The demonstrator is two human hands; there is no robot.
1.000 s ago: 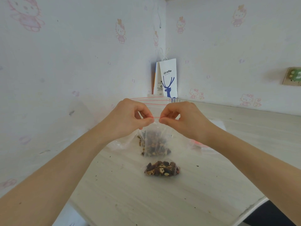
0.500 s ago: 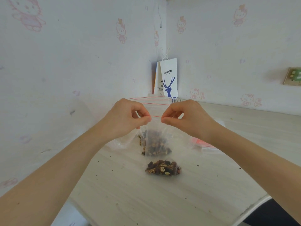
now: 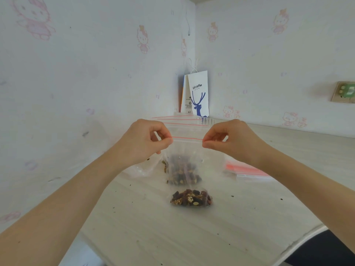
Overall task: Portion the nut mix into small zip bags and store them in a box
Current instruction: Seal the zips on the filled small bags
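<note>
hands have moved apart. a second ago both pinches sat nearly touching at the middle of the red zip line; now left hand pinches the left end of it between thumb and forefinger and right hand pinches the right end the same way, other fingers curled in. the line is stretched straight between them.

reading: the seal on the small zip bag has probably been run from centre outward and is closed, or close to it (cannot confirm the tracks are mated). next would be putting it in the box; no box clearly seen.

the bag hangs in front of the person over the middle of the table. its nut portion is sagging at the bottom, at or just above the tabletop, cannot tell which. large bag of nut mix lies behind it, partly seen through the film. stack of empty zip bags lies toward the right edge, under the right wrist. crumbs are scattered over the top.

more red zip lines show behind the hands; what holds them is unclear.

writing: paper bag in the far corner reads "luckin coffee", with a blue deer head beneath. small print on the bag behind it is unreadable. wallpaper has cartoon cat figures, no legible text.
</note>
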